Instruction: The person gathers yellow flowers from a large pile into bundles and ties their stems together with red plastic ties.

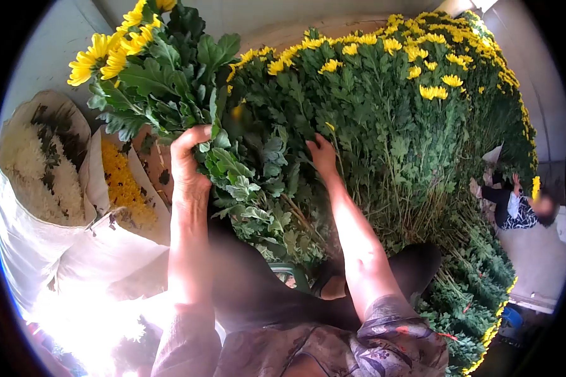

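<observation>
My left hand [190, 157] is closed around the leafy stems of a bunch of yellow chrysanthemums [160, 78], held up at the left with its blooms tilted to the upper left. Loose leafy stems [236, 179] hang just below and to the right of that hand. My right hand [322, 154] reaches into the large pile of yellow chrysanthemums [365, 100], its fingers curled and closed at a chrysanthemum stem. Leaves partly hide its fingertips. The pile's blooms face the back and right, with stems pointing towards me.
A white sack [22, 210] of white flowers and another sack [122, 242] with yellow flowers stand at the left. My bent legs [264, 283] are below the pile. Another person [519, 207] is at the far right, near a blue container [512, 316]. Bright glare covers the lower left.
</observation>
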Demonstrator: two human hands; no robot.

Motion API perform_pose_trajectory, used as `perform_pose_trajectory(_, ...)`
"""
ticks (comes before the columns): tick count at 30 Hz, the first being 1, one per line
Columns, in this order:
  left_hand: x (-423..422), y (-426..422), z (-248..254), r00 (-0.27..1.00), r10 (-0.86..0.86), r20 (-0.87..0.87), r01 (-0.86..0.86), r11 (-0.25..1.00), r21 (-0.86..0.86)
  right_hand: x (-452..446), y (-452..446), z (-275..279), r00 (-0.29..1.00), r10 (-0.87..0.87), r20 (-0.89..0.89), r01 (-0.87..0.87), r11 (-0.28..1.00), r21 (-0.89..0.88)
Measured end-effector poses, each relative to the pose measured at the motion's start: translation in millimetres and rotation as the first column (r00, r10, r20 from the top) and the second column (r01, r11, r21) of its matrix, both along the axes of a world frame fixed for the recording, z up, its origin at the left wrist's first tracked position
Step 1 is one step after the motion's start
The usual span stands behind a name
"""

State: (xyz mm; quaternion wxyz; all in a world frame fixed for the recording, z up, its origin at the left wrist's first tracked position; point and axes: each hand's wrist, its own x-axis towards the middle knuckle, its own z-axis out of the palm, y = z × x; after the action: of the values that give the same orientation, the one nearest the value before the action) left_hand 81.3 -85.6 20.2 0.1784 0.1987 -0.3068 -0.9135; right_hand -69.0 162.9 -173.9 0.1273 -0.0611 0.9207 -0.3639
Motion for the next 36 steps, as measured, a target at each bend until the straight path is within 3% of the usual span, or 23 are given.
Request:
perform_pose_trajectory(2,-0.1,1.4,-2.2,1.000,0.008,0.026,-0.009,0.999,0.040,5.8,-0.5,11.1,0.987,-0.091,0.135,0.145,0.871,-0.470)
perform_pose_trajectory(3,-0.3,1.7,-4.0,1.000,-0.018,0.012,0.018,0.999,0.045,9.9,2.5,19.2,0.989,-0.086,0.123,0.134,0.870,-0.474)
perform_pose_trajectory(5,-1.8,4.8,-1.3,0.998,-0.061,-0.020,0.062,0.997,0.035,15.9,13.3,42.9,0.980,0.120,0.159,0.023,0.724,-0.689)
perform_pose_trajectory(8,-6.3,6.1,-11.9,0.990,-0.128,0.051,0.125,0.990,0.060,34.6,25.1,92.7,0.961,0.181,0.210,0.025,0.698,-0.715)
perform_pose_trajectory(12,-12.7,24.1,2.0,0.982,-0.181,0.048,0.181,0.983,-0.009,44.2,54.6,86.7,0.942,0.219,0.255,0.084,0.581,-0.809)
perform_pose_trajectory(13,-12.3,25.2,2.1,0.968,-0.224,0.110,0.230,0.972,-0.047,49.4,54.8,97.9,0.978,0.163,0.129,-0.004,0.634,-0.774)
perform_pose_trajectory(14,-17.7,20.5,-27.1,0.956,-0.240,0.167,0.259,0.960,-0.107,56.3,54.3,109.7,0.976,0.112,0.188,0.088,0.589,-0.804)
perform_pose_trajectory(15,-17.8,26.5,-17.5,0.963,-0.211,0.169,0.232,0.965,-0.117,64.4,50.7,127.2,0.967,0.061,0.247,0.177,0.534,-0.827)
perform_pose_trajectory(17,-24.4,44.2,-3.2,0.975,-0.160,0.152,0.185,0.969,-0.166,74.2,45.9,159.4,0.968,0.048,0.244,0.190,0.491,-0.850)
perform_pose_trajectory(18,-26.1,47.7,0.5,0.965,-0.236,0.117,0.249,0.962,-0.112,74.4,46.1,166.2,0.969,0.015,0.249,0.216,0.447,-0.868)
perform_pose_trajectory(19,-28.6,51.6,0.3,0.961,-0.244,0.129,0.263,0.952,-0.157,71.9,49.0,172.3,0.988,0.045,0.146,0.106,0.486,-0.868)
perform_pose_trajectory(20,-31.4,55.5,-0.4,0.956,-0.256,0.143,0.282,0.938,-0.201,73.1,44.1,176.2,0.989,0.038,0.144,0.108,0.485,-0.868)
perform_pose_trajectory(22,-34.4,61.2,6.5,0.959,-0.252,0.129,0.276,0.934,-0.228,80.1,22.8,195.4,0.979,-0.201,0.041,0.163,0.639,-0.752)
perform_pose_trajectory(24,-36.0,65.2,14.3,0.961,-0.254,0.108,0.265,0.959,-0.098,84.6,21.0,189.4,0.994,-0.101,-0.033,0.045,0.686,-0.726)
perform_pose_trajectory(26,-39.4,68.3,11.3,0.948,-0.284,0.146,0.298,0.951,-0.087,97.0,4.3,200.0,0.992,-0.092,-0.081,0.007,0.706,-0.708)
perform_pose_trajectory(28,-46.5,73.6,3.5,0.956,-0.292,0.040,0.294,0.953,-0.076,101.8,0.0,195.0,0.980,-0.130,-0.150,0.032,0.851,-0.525)
perform_pose_trajectory(30,-49.4,79.1,2.8,0.958,-0.287,-0.017,0.284,0.954,-0.095,97.4,-6.3,179.2,0.903,-0.112,-0.414,-0.114,0.868,-0.483)
perform_pose_trajectory(32,-52.2,85.8,10.6,0.954,-0.295,-0.056,0.288,0.952,-0.101,97.3,-5.4,175.5,0.882,-0.011,-0.471,-0.196,0.900,-0.389)
perform_pose_trajectory(34,-62.1,92.3,3.0,0.967,-0.238,-0.091,0.215,0.953,-0.212,101.5,-12.1,186.8,0.802,0.127,-0.584,-0.219,0.972,-0.090)
perform_pose_trajectory(36,-68.3,97.5,3.5,0.992,-0.123,-0.017,0.109,0.928,-0.355,108.8,-21.6,195.8,0.848,0.160,-0.506,-0.212,0.976,-0.047)
